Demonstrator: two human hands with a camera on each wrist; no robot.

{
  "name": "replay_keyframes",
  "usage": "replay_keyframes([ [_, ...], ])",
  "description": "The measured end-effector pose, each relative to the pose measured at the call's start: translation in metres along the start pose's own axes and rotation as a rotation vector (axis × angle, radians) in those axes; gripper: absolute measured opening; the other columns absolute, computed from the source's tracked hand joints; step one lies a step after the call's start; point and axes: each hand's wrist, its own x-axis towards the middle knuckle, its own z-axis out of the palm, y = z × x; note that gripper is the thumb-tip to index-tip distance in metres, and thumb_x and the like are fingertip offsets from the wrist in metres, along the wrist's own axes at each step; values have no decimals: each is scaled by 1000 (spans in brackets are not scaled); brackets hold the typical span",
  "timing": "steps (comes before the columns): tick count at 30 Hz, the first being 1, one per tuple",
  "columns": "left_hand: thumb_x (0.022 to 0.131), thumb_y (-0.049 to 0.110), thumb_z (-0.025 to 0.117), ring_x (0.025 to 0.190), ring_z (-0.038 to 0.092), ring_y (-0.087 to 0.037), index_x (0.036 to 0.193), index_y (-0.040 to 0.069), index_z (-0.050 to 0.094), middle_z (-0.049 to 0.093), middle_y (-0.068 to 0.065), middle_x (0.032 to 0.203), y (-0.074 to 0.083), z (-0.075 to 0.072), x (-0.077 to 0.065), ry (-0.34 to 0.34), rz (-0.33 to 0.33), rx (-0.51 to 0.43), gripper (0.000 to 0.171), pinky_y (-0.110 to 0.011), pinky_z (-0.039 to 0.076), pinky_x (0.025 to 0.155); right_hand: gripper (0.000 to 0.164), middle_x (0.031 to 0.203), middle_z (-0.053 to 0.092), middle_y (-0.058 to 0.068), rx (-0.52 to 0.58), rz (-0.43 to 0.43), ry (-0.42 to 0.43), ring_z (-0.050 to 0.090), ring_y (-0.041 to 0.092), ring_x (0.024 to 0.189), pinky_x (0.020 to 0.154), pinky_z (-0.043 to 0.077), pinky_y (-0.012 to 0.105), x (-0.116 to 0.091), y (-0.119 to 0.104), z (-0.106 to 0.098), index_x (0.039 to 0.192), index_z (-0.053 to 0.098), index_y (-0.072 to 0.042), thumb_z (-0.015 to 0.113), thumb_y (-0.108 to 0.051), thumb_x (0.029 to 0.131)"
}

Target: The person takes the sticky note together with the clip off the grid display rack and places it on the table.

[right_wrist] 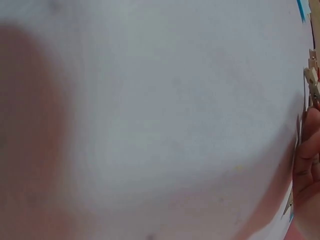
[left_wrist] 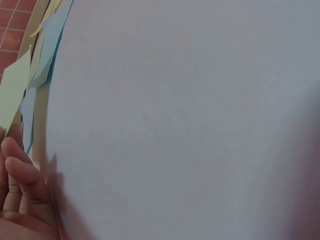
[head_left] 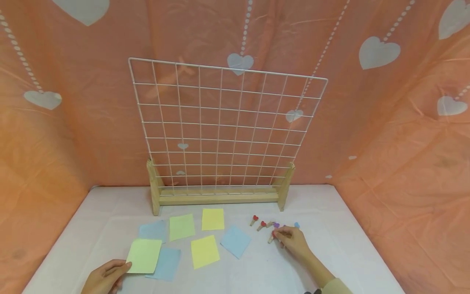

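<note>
In the head view my left hand [head_left: 105, 277] pinches a pale green sticky note [head_left: 144, 256] by its lower left corner. The note is lifted over a blue sticky note [head_left: 167, 265]. The left wrist view shows curled fingers [left_wrist: 25, 172] beside the held note [left_wrist: 12, 92]. At the right my right hand [head_left: 295, 241] pinches a small wooden clothespin [head_left: 271, 238] with a red heart at its top. The right wrist view catches a clothespin [right_wrist: 312, 82] by the fingertips. Two more red-heart clothespins [head_left: 262, 225] lie close by, along with purple-heart ones [head_left: 276, 225], partly behind the hand.
A white wire grid [head_left: 227, 122] stands upright in a wooden base [head_left: 220, 199] at the back of the white table [head_left: 235, 281]. Yellow notes [head_left: 205, 252], a green note [head_left: 182, 227] and blue notes [head_left: 236, 241] lie in front. A blue-heart clothespin [head_left: 296, 225] is beyond the right hand.
</note>
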Motion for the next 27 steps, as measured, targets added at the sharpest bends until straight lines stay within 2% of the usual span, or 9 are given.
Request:
replay_keyframes([
  [4,82,48,68,52,47,-14,105,3,66,55,2,60,-5,-8,1,-4,-14,9,51,-28,42,49,19,83,70,10,-7,-8,-2,54,5,54,50,44,17,1,1,0,98,72,2,67,-14,88],
  [10,88,40,64,53,48,-14,101,3,67,56,1,61,-12,-19,3,-27,2,14,39,-28,43,51,19,81,69,9,-27,-30,-14,53,4,53,48,42,16,2,1,0,98,72,1,67,-14,88],
  [21,91,37,61,55,49,-13,103,0,66,57,1,62,-19,-35,5,-35,14,85,39,-27,43,54,17,71,67,8,-45,-37,-19,51,4,51,47,41,17,2,-1,0,95,72,1,67,-15,88],
  [27,91,36,62,56,49,-13,101,-1,66,57,1,63,-22,-40,7,-25,34,146,39,-27,42,54,16,77,69,7,-78,-43,4,52,3,56,51,45,17,2,-1,1,93,73,-2,70,-17,87],
])
